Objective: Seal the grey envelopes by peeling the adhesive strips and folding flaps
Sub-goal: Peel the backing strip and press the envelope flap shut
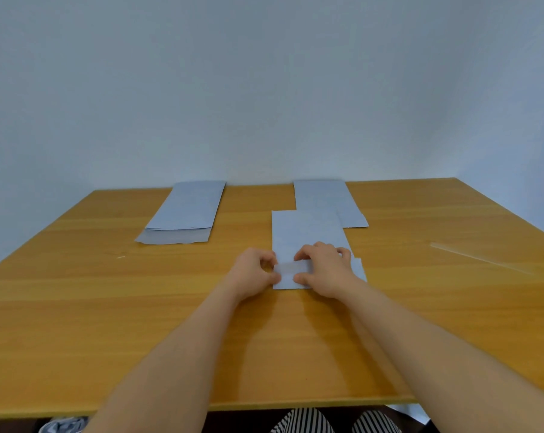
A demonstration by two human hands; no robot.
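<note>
A grey envelope lies lengthwise in the middle of the wooden table, its open flap end nearest me. My left hand pinches the left end of the pale adhesive strip at the flap's left edge. My right hand rests on the flap's right part, with fingers and thumb curled round the strip. A pile of grey envelopes lies at the back left. Another grey envelope lies at the back right, partly under the middle one.
A clear peeled strip lies on the table at the right. A pale wall rises behind the table. Below the near table edge I see striped trousers and a grey paper corner.
</note>
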